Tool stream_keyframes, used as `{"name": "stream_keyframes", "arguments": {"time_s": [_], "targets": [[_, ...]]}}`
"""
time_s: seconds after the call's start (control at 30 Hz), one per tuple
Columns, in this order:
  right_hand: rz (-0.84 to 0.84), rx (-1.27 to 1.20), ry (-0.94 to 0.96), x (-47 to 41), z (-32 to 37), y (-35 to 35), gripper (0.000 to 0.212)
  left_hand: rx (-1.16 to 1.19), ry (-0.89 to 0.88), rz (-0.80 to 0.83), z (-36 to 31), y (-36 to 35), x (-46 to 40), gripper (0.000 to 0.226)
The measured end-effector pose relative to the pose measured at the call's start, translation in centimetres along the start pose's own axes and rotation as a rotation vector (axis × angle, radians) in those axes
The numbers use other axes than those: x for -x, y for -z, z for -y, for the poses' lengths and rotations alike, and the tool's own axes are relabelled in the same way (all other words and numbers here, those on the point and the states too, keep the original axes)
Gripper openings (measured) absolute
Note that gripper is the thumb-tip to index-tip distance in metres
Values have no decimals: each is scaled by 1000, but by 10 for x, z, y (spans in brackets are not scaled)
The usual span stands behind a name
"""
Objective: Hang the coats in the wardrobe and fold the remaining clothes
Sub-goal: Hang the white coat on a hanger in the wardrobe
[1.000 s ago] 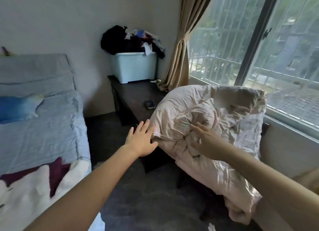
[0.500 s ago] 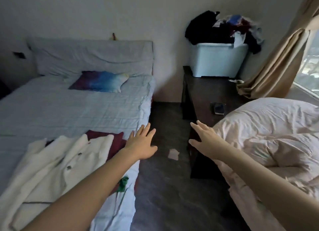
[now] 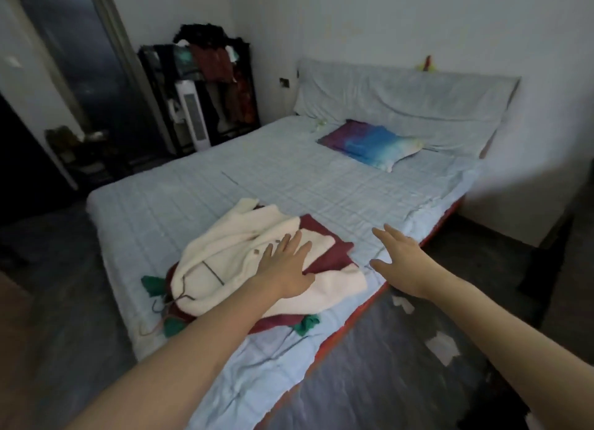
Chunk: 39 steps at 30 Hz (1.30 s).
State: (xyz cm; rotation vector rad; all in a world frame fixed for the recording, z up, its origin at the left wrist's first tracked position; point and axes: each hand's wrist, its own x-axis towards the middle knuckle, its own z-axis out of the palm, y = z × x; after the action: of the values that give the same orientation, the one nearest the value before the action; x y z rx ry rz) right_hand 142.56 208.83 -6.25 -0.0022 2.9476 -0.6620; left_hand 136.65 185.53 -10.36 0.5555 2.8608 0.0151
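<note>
Now both my hands reach out empty, fingers spread: my left hand (image 3: 284, 269) over the cream coat (image 3: 244, 262) near the bed's (image 3: 225, 179) edge, my right hand (image 3: 398, 262) over bare sheet.

Body in view: two forearms plus both hands, nothing else of the person. Both arms bare from the frame edge to the wrist, no sleeve or cuff showing. Left hand (image 3: 287, 266): no glove, no ring, no watch or band at the wrist. Right hand (image 3: 399, 258): same, bare, no jewellery visible. Nails look short and unpainted, though frame is soft, so nail detail is uncertain.
</note>
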Motion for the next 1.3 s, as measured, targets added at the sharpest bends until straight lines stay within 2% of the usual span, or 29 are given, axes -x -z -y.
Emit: {"name": "stream_keyframes", "arguments": {"time_s": [0.17,0.37,0.83,1.0,1.3], "targets": [[137,10,188,-43,24,-38,72,26,227,31,50,-15,31,74],[216,48,347,-100,58,-68,72,73,442,88,110,-42,41,74],[316,141,489,-265,139,-125,69,159,606,83,248,-70,-33,78],[428,170,512,-298,143,-158,68,215,653,196,262,-97,-46,78],[547,196,634,-370,149,-196,68,308,818,222,270,-125,-82,77]]}}
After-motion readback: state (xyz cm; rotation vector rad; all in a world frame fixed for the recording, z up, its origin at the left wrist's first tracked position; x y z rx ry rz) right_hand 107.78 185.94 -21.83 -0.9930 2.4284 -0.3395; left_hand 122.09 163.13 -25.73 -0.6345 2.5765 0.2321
